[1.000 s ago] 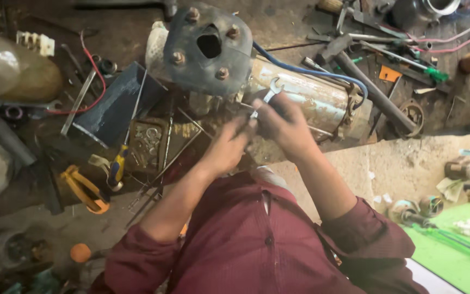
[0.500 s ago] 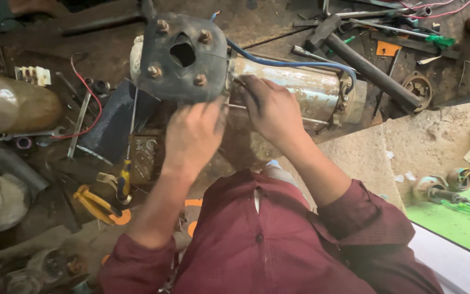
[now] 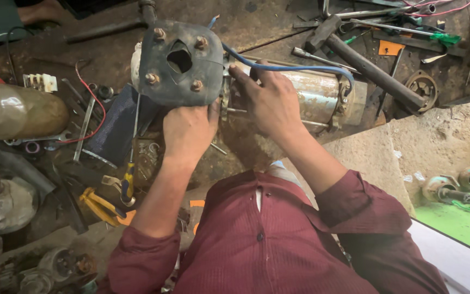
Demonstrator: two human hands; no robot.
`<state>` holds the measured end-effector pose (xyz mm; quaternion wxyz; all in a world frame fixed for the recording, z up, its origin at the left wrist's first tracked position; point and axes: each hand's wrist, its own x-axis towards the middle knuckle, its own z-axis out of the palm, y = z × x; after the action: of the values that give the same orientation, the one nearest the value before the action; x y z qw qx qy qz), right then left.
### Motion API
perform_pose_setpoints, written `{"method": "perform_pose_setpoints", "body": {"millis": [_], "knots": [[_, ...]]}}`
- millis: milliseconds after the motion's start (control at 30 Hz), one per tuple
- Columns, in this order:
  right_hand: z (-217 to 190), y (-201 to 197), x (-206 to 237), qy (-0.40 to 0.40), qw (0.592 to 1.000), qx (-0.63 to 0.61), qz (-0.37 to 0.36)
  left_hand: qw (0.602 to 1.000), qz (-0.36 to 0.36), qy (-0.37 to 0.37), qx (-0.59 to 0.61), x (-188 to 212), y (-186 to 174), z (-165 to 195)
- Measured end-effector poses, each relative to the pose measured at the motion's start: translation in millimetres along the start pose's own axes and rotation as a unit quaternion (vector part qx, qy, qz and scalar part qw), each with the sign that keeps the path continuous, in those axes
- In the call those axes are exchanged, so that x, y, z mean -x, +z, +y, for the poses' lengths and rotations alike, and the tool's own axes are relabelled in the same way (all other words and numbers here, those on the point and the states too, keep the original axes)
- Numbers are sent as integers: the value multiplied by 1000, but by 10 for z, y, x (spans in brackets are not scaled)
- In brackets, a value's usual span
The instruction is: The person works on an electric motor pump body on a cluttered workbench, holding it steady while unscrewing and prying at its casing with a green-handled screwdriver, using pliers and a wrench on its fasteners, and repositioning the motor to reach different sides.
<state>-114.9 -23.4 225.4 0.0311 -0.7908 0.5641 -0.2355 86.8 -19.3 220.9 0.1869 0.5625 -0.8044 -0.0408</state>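
Seen from above, a person in a maroon shirt (image 3: 278, 245) grips a motor's dark end plate (image 3: 180, 62) with the left hand (image 3: 189, 128), while the right hand (image 3: 270, 100) rests on the metal motor body (image 3: 316, 95), fingers possibly on a bolt. A blue cable (image 3: 295, 68) arcs over it; a hammer (image 3: 365, 54) and yellow-handled pliers (image 3: 99, 204) lie nearby.

Left hand (image 3: 189, 129) fingers curled in a grip, right hand (image 3: 270, 100) fingers spread flat, forearms extended

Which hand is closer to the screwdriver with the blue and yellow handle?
Left. The left hand grips the lower edge of the dark end plate, just up and right of the screwdriver. The right hand rests farther right, on the motor body.
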Motion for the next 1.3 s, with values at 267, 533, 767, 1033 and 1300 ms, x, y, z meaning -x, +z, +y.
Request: {"method": "perform_pose_setpoints", "body": {"millis": [267,533,767,1033,1300], "knots": [[149,-5,-102,-38,999,-14,-29,999,-23,-19,-14,-173,33,22],[319,-60,-295,-88,995,25,-39,994,-91,-47,33,-345,-173,60],[495,0,-636,-47,993,-99,-52,991,-13,-43,125,-398,-694,236],[655,-42,-952,-109,989,-51,-88,983,174,-22,55,-629,-697,49],[1181,169,-1677,-254,964,-19,-72,991,126,-52,17,-835,-380,-120]]}}
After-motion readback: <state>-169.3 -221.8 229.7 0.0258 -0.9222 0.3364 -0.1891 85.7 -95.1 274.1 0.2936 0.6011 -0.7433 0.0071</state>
